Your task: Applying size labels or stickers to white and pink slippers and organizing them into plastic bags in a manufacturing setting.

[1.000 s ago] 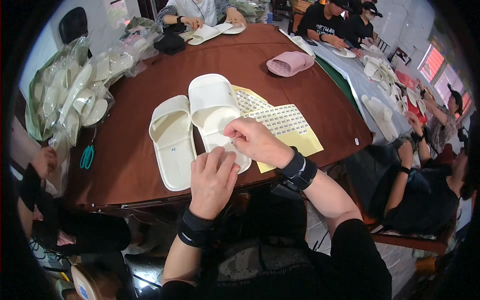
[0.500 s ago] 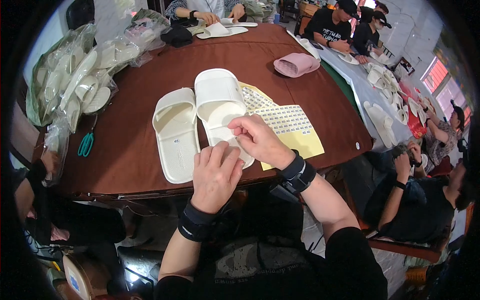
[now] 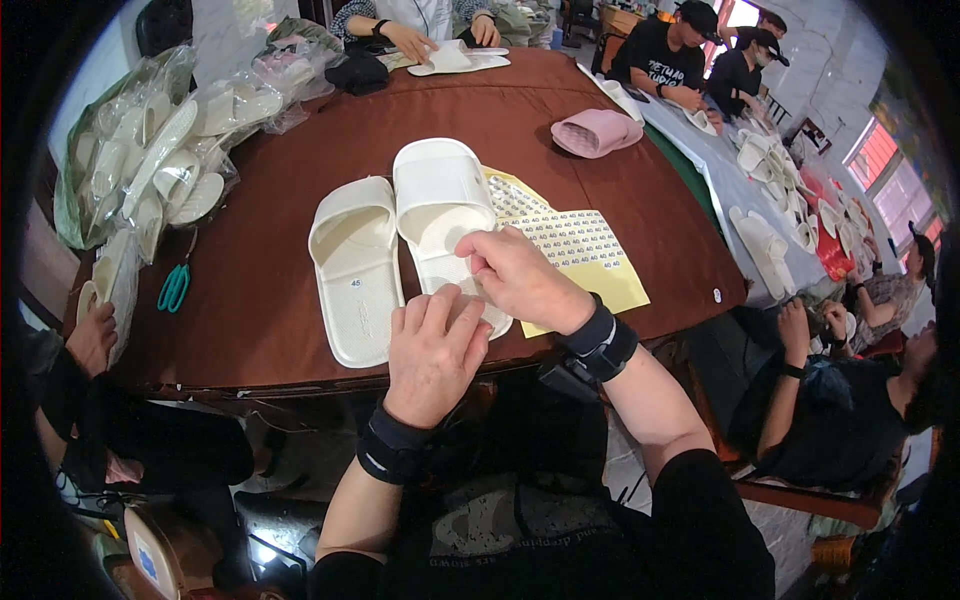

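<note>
Two white slide slippers lie side by side on the brown-covered table. The left slipper [image 3: 352, 255] has a small round size sticker on its footbed. Over the heel part of the right slipper [image 3: 440, 190] are both my hands. My left hand [image 3: 436, 350] rests at its near end with the fingers bent and apart. Just above the footbed, my right hand [image 3: 520, 280] is closed in a pinch; whatever is between its fingertips is hidden. Beside that hand lie yellow-backed sticker sheets [image 3: 590, 285] with rows of small round labels.
Plastic-bagged white slippers [image 3: 160, 150] are heaped at the left, near teal-handled scissors [image 3: 174, 288]. A pink slipper pair [image 3: 597, 133] lies far right on the brown table [image 3: 260, 300]. Across it a person handles white slippers [image 3: 460, 58]; a co-worker's hand [image 3: 92, 340] holds a bag at left.
The two slippers sit very slightly farther right in the picture. My hands keep nearly the same pose. At the left edge, the co-worker's hand and bagged slipper have shifted.
</note>
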### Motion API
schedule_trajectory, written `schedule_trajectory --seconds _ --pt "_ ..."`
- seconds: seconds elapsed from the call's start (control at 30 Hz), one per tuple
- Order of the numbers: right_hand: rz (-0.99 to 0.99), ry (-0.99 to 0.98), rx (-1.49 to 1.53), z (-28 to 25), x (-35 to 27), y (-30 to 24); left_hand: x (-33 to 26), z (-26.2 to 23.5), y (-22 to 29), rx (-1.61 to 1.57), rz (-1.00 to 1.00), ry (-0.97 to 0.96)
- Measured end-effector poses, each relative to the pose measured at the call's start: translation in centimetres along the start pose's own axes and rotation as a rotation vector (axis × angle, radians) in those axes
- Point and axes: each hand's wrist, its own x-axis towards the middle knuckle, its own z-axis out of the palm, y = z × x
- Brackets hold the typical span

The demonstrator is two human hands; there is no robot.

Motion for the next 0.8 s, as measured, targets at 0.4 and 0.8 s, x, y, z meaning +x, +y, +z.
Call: schedule_trajectory --seconds 0.4,0.8 --pt "0.148 -0.045 0.206 -1.3 0.4 -1.1 -0.2 0.0 0.0 -0.011 0.005 0.016" --pt "-0.015 -0.169 -0.003 1.5 3.6 -0.5 -0.4 0.6 -0.2 -0.005 0.006 0.046"
